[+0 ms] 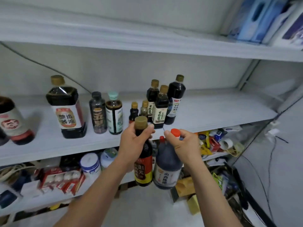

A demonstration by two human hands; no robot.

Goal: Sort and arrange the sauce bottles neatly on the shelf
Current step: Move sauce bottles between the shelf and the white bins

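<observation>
My left hand [134, 141] grips the neck of a dark bottle with a gold cap and a red and yellow label [143, 167]. My right hand [183, 145] grips the neck of a dark jug with an orange cap and a white label [167, 169]. Both bottles hang in front of the white middle shelf [221, 108], just below its front edge. On that shelf stand a large soy sauce jug [66, 108], two mid-size bottles [106, 113], a red-labelled bottle at far left [13, 122], and a cluster of several gold-capped dark bottles [162, 104].
The right half of the middle shelf is bare. The lower shelf holds white tubs [90, 164], red boxes [62, 179] and cluttered packets [216, 141]. Blue and white boxes [262, 20] sit on the top shelf at right. Cables [268, 161] hang along the right wall.
</observation>
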